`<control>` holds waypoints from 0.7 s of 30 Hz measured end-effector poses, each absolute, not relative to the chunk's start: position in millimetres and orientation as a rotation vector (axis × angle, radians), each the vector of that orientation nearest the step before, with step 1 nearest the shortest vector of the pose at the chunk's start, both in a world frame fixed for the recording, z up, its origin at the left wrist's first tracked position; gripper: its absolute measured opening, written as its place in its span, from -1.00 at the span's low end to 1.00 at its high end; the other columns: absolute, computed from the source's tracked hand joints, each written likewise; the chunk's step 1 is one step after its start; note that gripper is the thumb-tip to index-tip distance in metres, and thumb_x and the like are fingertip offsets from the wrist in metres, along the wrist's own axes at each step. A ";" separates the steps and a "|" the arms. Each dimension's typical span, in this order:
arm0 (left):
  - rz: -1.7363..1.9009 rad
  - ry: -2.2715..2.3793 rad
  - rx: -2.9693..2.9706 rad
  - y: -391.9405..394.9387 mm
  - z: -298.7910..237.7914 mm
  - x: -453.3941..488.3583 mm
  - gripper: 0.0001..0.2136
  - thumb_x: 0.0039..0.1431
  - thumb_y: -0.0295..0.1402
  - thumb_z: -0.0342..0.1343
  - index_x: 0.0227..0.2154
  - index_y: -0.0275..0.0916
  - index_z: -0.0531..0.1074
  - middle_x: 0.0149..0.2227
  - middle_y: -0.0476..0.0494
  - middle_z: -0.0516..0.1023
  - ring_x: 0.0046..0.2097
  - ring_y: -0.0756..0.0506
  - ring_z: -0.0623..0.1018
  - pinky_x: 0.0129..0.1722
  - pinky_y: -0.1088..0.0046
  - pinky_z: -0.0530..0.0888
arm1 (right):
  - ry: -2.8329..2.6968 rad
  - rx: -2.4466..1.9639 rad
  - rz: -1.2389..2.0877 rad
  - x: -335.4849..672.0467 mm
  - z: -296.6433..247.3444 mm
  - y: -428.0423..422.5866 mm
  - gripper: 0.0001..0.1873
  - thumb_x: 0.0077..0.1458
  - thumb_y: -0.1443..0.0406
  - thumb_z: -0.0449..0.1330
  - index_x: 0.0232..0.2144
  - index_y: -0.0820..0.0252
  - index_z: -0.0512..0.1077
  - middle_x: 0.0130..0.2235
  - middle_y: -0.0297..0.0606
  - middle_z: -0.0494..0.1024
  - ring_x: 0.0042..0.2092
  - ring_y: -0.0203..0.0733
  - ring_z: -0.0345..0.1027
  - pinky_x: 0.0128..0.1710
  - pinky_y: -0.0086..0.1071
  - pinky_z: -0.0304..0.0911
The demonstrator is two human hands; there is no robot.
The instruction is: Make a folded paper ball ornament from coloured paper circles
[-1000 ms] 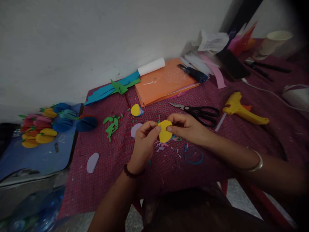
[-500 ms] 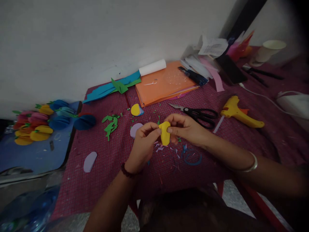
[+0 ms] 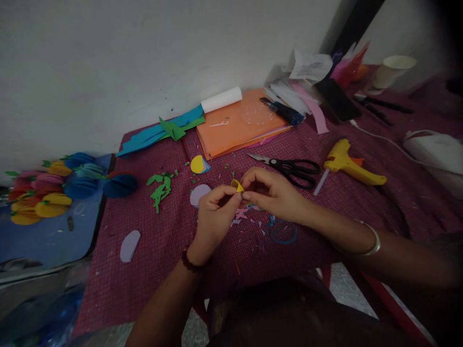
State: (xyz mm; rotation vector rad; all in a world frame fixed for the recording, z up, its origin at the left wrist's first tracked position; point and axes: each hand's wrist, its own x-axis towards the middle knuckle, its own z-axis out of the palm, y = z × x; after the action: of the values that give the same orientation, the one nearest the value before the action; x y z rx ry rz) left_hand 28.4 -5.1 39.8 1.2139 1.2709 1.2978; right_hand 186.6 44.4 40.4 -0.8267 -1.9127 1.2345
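Note:
My left hand [image 3: 213, 217] and my right hand [image 3: 269, 193] meet over the red checked cloth [image 3: 162, 270] and pinch a small yellow paper circle [image 3: 237, 185] between their fingertips. The circle is folded over, so only a narrow yellow edge shows between the thumbs. Both hands have fingers closed on it. Pink and blue paper scraps [image 3: 253, 219] lie on the cloth just under the hands. A lilac paper circle [image 3: 198, 194] lies to the left of my left hand.
Black-handled scissors [image 3: 292, 168] and a yellow glue gun [image 3: 349, 164] lie right of the hands. Orange paper sheets [image 3: 242, 125], a white roll [image 3: 221, 100], green scraps [image 3: 159, 188] and a yellow-topped stack of circles [image 3: 198, 165] lie behind. Finished paper flowers [image 3: 54, 188] sit at far left.
The flat yellow circle has been folded in half between both hands, so much less of it shows. The hands stayed in the same spot over the cloth.

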 end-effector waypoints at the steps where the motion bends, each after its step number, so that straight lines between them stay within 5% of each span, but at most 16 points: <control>1: 1.292 1.279 1.253 -5.3 40.1 27.8 -0.93 0.04 -0.37 0.24 -0.49 -0.23 0.52 -0.52 -0.02 0.54 -0.47 0.00 0.52 -0.44 0.51 0.46 | -1.928 -0.828 1.207 187.2 41.4 44.8 -0.90 0.11 0.28 0.16 -0.36 0.20 0.32 -0.36 -0.31 0.39 -0.38 -0.33 0.27 -0.42 -0.43 0.19; 10: 1.331 1.508 1.752 -6.8 37.7 32.5 -0.88 0.04 -0.49 0.15 -0.56 -0.20 0.48 -0.54 0.01 0.46 -0.47 0.02 0.39 -0.43 0.49 0.29 | -2.235 -0.787 0.549 189.8 41.1 40.7 -0.92 0.19 0.38 0.05 -0.35 0.22 0.34 -0.34 -0.22 0.47 -0.27 -0.23 0.35 -0.27 -0.36 0.22; 21: 1.346 1.480 1.338 -7.5 33.8 42.7 -0.88 -0.02 -0.44 0.13 -0.60 -0.22 0.34 -0.61 0.08 0.31 -0.54 0.06 0.26 -0.54 0.55 0.20 | -2.249 -0.844 0.368 184.7 40.0 35.6 -0.89 0.13 0.40 0.01 -0.43 0.16 0.26 -0.39 -0.23 0.42 -0.33 -0.23 0.30 -0.37 -0.38 0.18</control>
State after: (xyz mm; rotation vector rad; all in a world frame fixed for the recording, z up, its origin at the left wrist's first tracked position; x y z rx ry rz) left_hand 42.7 -7.5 33.8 1.3385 1.4805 1.3462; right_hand 184.7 35.6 40.0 -0.8443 -2.2487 0.3677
